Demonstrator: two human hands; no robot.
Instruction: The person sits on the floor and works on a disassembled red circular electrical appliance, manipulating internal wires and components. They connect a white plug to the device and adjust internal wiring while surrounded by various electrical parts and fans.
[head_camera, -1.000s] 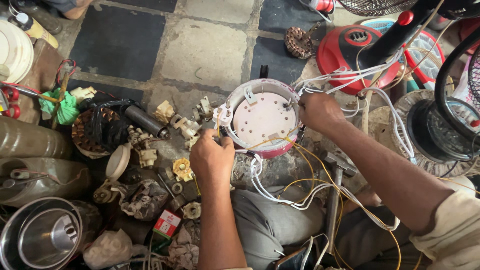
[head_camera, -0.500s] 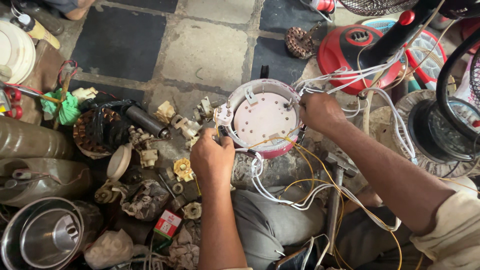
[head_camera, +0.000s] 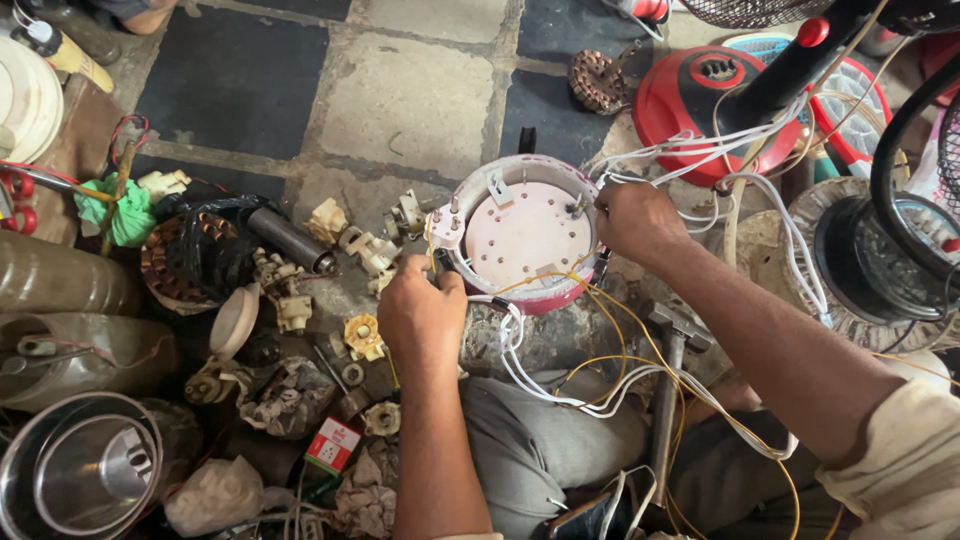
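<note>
The left hand (head_camera: 420, 308) has its fingers closed on a small dark tool at the near-left rim of the round housing (head_camera: 525, 235). The right hand (head_camera: 637, 218) pinches the far-right rim, fingers clamped where white wires (head_camera: 780, 225) enter. The housing sits on the floor (head_camera: 410, 95) just beyond the person's knee, yellow wires (head_camera: 625, 330) trailing near. Small parts (head_camera: 362, 335) lie left; a red fan base (head_camera: 705, 95) stands far right.

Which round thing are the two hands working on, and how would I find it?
Start at the stone floor and look to its middle, just above the person's knees. There sits a round appliance base, upside down, between the left hand and right hand. Only it has a pale pink disc with white and yellow wires trailing out.
</note>
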